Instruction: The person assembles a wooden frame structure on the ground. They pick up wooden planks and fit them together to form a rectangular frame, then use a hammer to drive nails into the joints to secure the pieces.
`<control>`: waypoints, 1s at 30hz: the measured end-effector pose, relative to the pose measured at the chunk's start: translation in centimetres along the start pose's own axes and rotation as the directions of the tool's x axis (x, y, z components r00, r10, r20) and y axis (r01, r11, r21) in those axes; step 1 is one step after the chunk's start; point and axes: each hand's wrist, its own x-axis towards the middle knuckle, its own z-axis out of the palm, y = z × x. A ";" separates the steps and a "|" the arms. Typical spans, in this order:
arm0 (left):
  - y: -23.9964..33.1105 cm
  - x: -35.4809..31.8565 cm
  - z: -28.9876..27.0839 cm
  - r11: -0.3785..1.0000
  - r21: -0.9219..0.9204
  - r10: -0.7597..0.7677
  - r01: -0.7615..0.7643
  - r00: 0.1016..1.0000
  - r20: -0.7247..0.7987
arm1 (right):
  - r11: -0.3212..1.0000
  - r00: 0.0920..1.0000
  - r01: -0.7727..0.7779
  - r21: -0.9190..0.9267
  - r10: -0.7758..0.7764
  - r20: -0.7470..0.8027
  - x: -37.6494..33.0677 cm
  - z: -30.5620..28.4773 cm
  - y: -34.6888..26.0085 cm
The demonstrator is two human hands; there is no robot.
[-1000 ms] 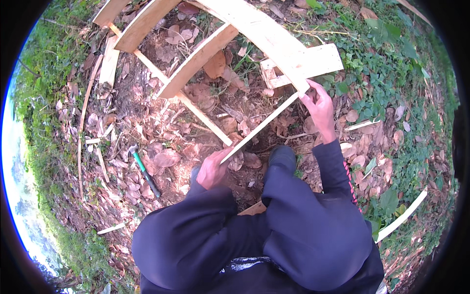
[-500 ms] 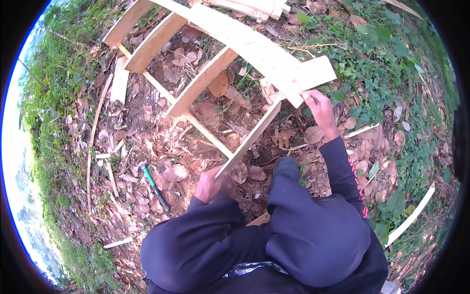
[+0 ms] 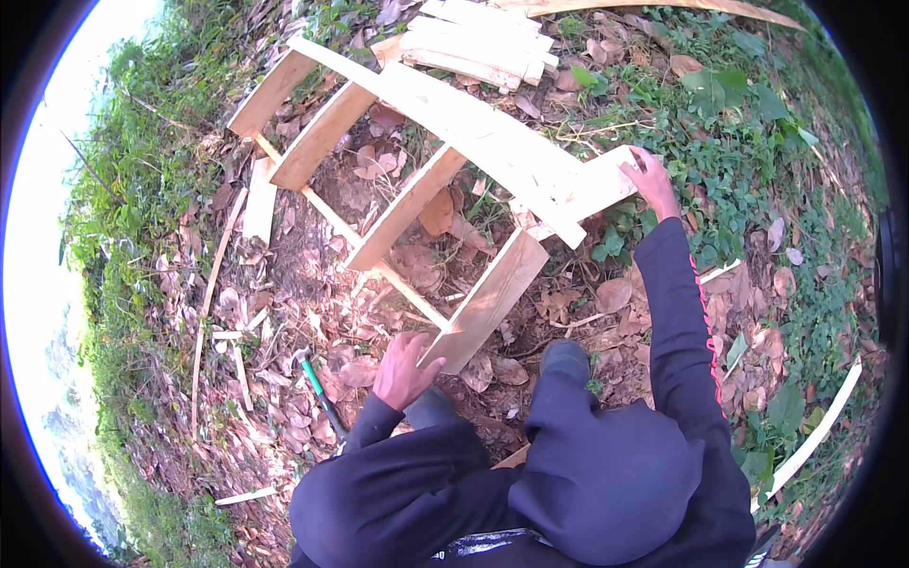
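"Ground, head view: dry brown leaves (image 3: 358,371) over bare soil, green undergrowth (image 3: 729,90) at both sides. Items around?"

"Hammer (image 3: 317,381), one: green-and-black handle, lower end covered by the left sleeve (image 3: 374,422). Pale slats (image 3: 478,43), stacked beyond the frame. Curved strip (image 3: 819,435), one, far right. Dark boot (image 3: 565,360), near the work."

"Obstructions?"

"Short board (image 3: 601,189), running out from beneath the end of the long plank (image 3: 483,142)."

"Materials and shapes?"

"Raw pale timber, flat-faced. Frame: long plank, crossboards (image 3: 407,208), slender rail (image 3: 417,301). Near board (image 3: 488,298): rectangular, visibly grained, in front of the person, beside the rail's end; far end close to the plank, contact cannot be told."

"Grip, each?"

"Left grip (image 3: 401,371): fingers partly spread, at the near board's lower end; firmness of hold cannot be told. Right grip (image 3: 653,185): fingers bent onto the short board's outer end; whether clasped, cannot be told."
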 end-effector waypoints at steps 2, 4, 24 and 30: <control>1.6 2.1 -4.9 0.996 0.084 0.000 -0.006 0.997 0.072 | 0.978 0.992 -0.058 0.200 0.034 0.120 1.1 0.1 0.1; 1.0 5.6 -8.0 0.999 -0.009 0.054 -0.053 0.986 0.159 | 0.943 0.984 -0.082 0.323 0.026 0.175 0.9 0.1 1.7; -9.3 14.9 -10.9 0.959 0.269 -0.022 0.094 0.966 -0.257 | 0.915 0.981 0.020 0.404 -0.097 0.170 -1.6 3.2 0.3; -11.0 13.3 -16.2 0.933 0.330 -0.077 0.143 0.976 -0.205 | 0.942 0.945 -0.128 0.310 0.021 0.326 -4.4 5.4 -6.2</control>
